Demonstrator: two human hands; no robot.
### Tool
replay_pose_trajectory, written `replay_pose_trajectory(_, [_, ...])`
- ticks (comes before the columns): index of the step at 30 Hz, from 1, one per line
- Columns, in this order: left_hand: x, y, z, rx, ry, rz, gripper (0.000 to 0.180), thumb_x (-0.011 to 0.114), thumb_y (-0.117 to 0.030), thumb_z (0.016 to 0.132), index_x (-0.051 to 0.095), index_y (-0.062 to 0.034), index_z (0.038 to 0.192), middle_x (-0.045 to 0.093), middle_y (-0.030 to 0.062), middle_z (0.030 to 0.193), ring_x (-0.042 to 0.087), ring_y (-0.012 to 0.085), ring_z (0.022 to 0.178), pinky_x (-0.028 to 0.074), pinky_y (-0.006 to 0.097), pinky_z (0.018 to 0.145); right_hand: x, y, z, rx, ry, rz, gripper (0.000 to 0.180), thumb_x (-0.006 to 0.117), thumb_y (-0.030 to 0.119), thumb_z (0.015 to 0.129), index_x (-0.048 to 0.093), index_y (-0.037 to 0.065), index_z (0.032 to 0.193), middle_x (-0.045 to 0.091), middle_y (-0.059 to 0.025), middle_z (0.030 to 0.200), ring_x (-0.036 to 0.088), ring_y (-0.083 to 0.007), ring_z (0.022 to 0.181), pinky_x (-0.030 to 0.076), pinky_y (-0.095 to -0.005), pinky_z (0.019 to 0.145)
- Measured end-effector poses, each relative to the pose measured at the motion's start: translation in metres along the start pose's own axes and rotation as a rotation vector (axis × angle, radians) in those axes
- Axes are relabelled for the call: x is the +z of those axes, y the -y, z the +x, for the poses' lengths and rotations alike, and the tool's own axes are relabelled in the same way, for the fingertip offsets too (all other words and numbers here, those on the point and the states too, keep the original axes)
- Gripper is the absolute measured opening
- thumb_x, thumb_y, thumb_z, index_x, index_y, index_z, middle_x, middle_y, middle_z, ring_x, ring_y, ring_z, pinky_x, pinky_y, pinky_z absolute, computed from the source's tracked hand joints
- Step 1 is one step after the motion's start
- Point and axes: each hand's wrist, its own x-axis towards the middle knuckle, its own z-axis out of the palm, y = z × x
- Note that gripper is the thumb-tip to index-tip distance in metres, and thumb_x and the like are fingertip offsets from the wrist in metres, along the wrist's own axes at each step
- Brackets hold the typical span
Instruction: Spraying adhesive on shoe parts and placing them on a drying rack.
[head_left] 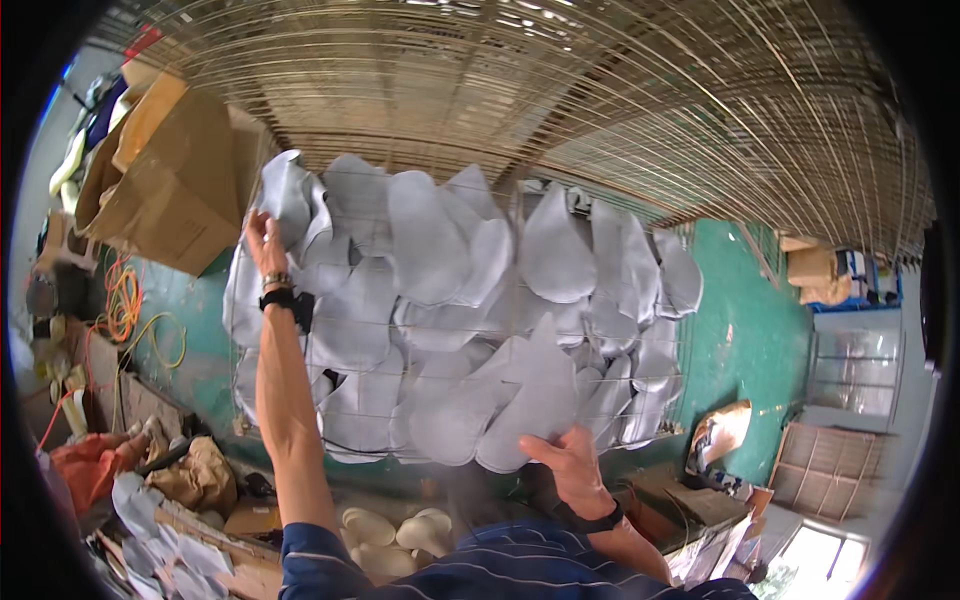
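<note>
Nearest, at the lower edge, is the dark blue striped shirt of the person, with several pale cream, rounded forms just to its left. The right hand, with a dark band on its wrist, is closed in a narrow grip on the lower end of a grey sole-shaped piece: the thumb lies over its face, and the fingers are mostly hidden. This piece slants in front of the rack, overlapping another grey piece beside it.

Beyond, many more grey pieces hang or stand in rows on a wire rack, overlapping closely. The left arm reaches up to the rack's far left corner, a dark band and a bracelet at the wrist. The left hand has its fingers raised against a curled grey piece; whether it grips this cannot be told.

Around the rack shows a green floor, with a coiled orange hose to the left. Farther up on that side stands an open cardboard box.
</note>
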Motion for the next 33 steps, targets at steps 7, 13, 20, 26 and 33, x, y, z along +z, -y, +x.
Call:
replay_pose_trajectory(7, [0.003, -0.045, -0.007, -0.017, 0.124, 0.304, 0.055, 0.059, -0.022, 0.096, 0.039, -0.0074, 0.145, 0.072, 0.0048, 0.109, 0.063, 0.0163, 0.102, 0.044, 0.035, 0.096, 0.01, -0.008, 0.004, -0.057, -0.013, 0.158, 0.016, 0.075, 0.009, 0.085, 0.07, -0.001, 0.097, 0.07, -0.0003, 0.086, 0.06, -0.0074, 0.078, 0.047, -0.0246, 0.07])
replay_pose_trajectory(13, [0.004, -0.049, 0.009, -0.167, 0.166, 0.106, 0.063, 0.052, -0.03, 0.101, 0.025, 0.0008, 0.149, 0.073, 0.0083, 0.105, 0.065, 0.0157, 0.095, 0.051, 0.029, 0.084, 0.013, -0.009, 0.004, -0.058, -0.06, 0.196, 0.013, 0.076, 0.007, 0.084, 0.071, -0.002, 0.092, 0.069, 0.0003, 0.083, 0.059, -0.007, 0.074, 0.047, -0.0239, 0.069])
replay_pose_trajectory(20, [0.009, -0.038, 0.009, -0.35, 0.136, 0.084, 0.061, 0.054, -0.031, 0.099, 0.033, -0.001, 0.149, 0.074, 0.0009, 0.096, 0.052, 0.0092, 0.075, 0.043, 0.024, 0.065, 0.018, -0.007, 0.003, -0.069, -0.083, 0.213, 0.013, 0.077, 0.007, 0.083, 0.071, -0.002, 0.089, 0.068, 0.0014, 0.081, 0.058, -0.0058, 0.072, 0.046, -0.0237, 0.067])
replay_pose_trajectory(26, [0.001, -0.059, 0.016, -0.481, 0.257, 0.073, 0.06, 0.051, -0.036, 0.101, 0.035, -0.0049, 0.149, 0.073, -0.0033, 0.097, 0.043, 0.0064, 0.069, 0.041, 0.026, 0.064, 0.019, -0.005, 0.003, -0.076, -0.079, 0.206, 0.013, 0.077, 0.007, 0.083, 0.071, -0.002, 0.089, 0.069, 0.0008, 0.081, 0.058, -0.0061, 0.072, 0.046, -0.0237, 0.067])
replay_pose_trajectory(33, [-0.03, -0.081, 0.008, -0.507, -0.008, -0.644, 0.042, 0.053, -0.038, 0.102, 0.05, -0.0135, 0.136, 0.056, -0.0054, 0.089, 0.048, 0.0078, 0.076, 0.044, 0.031, 0.068, 0.025, 0.0, 0.004, -0.108, -0.029, 0.21, 0.017, 0.077, 0.008, 0.084, 0.071, -0.002, 0.096, 0.07, -0.0016, 0.087, 0.061, -0.0085, 0.076, 0.048, -0.0252, 0.07])
